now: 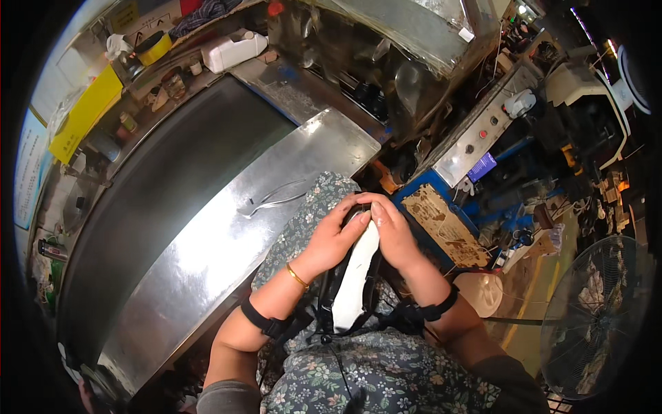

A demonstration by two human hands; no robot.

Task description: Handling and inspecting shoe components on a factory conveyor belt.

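Observation:
A black shoe upper (371, 293) lies upside down over my lap, its long white sole-shaped bottom (355, 276) facing up. Around the far, narrow end of it my left hand (334, 238) is closed, thumb pressed along the edge of the white part. From the other side my right hand (393, 231) grips the same end, its thumb close to the left one. The fingers of both hands curl underneath, partly out of sight. Left of my hands, a thin metal tool with two curved arms (276, 199) rests on the shiny metal bench.
The metal bench top (317, 148) runs along a dark conveyor belt (186, 152) on my left. A white jug (234, 52) stands beyond the belt. To the right are a control panel with buttons (476, 138), a round stool seat (479, 293) and a caged fan (593, 317).

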